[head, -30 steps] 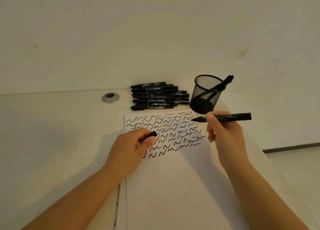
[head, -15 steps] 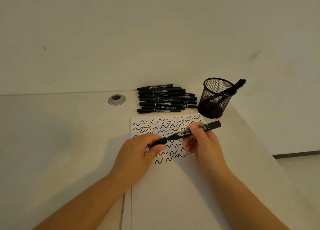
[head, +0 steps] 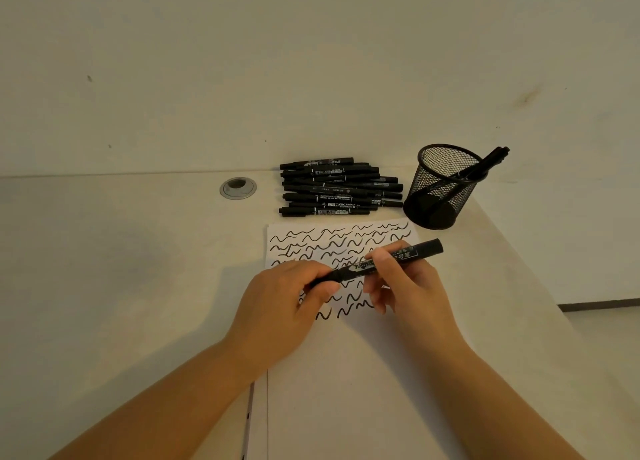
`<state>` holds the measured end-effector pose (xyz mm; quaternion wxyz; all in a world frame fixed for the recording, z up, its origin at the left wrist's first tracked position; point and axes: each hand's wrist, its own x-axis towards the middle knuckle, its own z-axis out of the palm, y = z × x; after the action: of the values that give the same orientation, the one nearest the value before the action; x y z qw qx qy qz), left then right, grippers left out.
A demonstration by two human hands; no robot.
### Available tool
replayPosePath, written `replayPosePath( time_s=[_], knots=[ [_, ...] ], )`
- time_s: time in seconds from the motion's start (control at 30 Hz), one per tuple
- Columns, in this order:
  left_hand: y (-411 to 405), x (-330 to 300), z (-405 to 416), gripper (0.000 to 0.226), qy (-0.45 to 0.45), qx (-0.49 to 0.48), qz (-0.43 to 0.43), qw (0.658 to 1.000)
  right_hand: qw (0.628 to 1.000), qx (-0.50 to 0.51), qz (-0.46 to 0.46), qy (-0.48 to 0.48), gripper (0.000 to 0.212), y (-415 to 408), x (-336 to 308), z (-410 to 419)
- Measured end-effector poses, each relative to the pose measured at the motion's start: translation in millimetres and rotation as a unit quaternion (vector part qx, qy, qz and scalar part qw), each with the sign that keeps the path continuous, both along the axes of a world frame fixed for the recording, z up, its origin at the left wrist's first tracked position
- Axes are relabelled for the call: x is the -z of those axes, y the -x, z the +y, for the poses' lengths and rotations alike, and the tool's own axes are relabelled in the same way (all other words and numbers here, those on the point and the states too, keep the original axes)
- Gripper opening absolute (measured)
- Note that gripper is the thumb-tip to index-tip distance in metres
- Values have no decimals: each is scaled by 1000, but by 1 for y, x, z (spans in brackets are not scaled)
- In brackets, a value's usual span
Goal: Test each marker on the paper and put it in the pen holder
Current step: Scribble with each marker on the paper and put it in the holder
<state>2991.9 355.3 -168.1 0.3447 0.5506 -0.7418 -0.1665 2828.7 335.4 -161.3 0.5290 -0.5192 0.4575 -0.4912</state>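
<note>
both hands are on one black marker (head: 377,264) here, held level just above the scribbled paper (head: 346,373). the left hand (head: 284,307) has its grip closed around the marker's left end, thumb and fingers pinching what looks like the cap. the right hand (head: 408,286) has its grip clamped on the barrel near the label, index finger laid over the top. two hands pulling toward each other along one line — that reads as the cap being pressed home, though whether it is fully seated i cannot tell, the left fingers cover the joint.

the paper lies flat on the desk (head: 104,286), its upper part filled with rows of black squiggles, the lower part blank. so the testing happens close to the body, with supplies at the back.

behind the paper sits the pile of markers (head: 339,189), stacked lengthwise near the wall, all capped as far as i can see — those look like the ones waiting their turn. just right of the pile stands the mesh pen holder (head: 443,189), near the desk's right edge, with one marker (head: 485,165) already leaning out over its rim. handy for the right hand, which looks set to make the drop.

a round cable grommet (head: 238,188) sits left of the pile, out of the way.

my read: this marker is tested, capping in hand, holder next.
</note>
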Motion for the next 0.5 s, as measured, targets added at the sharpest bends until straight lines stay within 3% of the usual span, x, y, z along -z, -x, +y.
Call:
replayPosePath(
  time_s=[0.33, 0.5],
  knots=[
    [-3, 4, -2, 23, -7, 28, -7, 1000, 999, -25, -28, 19, 18, -3, 6, 0],
    [1, 6, 1, 22, -57, 43, 72, 995, 998, -49, -35, 23, 16, -1, 5, 1]
  ],
)
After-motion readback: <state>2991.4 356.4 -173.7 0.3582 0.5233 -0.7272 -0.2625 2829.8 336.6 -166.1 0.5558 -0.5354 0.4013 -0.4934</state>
